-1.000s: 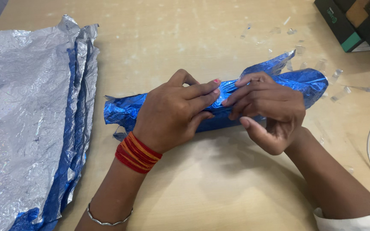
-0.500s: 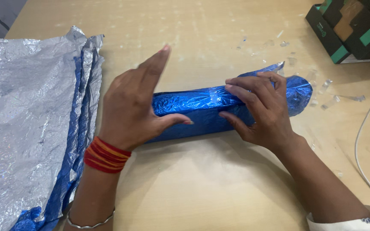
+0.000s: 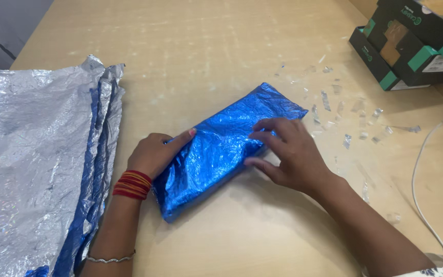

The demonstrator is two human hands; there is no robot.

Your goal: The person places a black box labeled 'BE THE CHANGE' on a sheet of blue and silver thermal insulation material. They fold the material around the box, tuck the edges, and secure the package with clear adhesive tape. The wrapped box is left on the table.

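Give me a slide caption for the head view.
Both hands, left hand and right hand, press a blue foil-wrapped parcel on the table.

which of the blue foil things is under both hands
The wrapped blue parcel mid-table: left hand and right hand both rest on it. The flat foil sheets lie untouched at the left.

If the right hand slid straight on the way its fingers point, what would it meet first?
The right hand points left across the blue foil-wrapped package, already under its fingers. Beyond the package it would likely meet the left hand at the package's left edge, though the exact line is uncertain.
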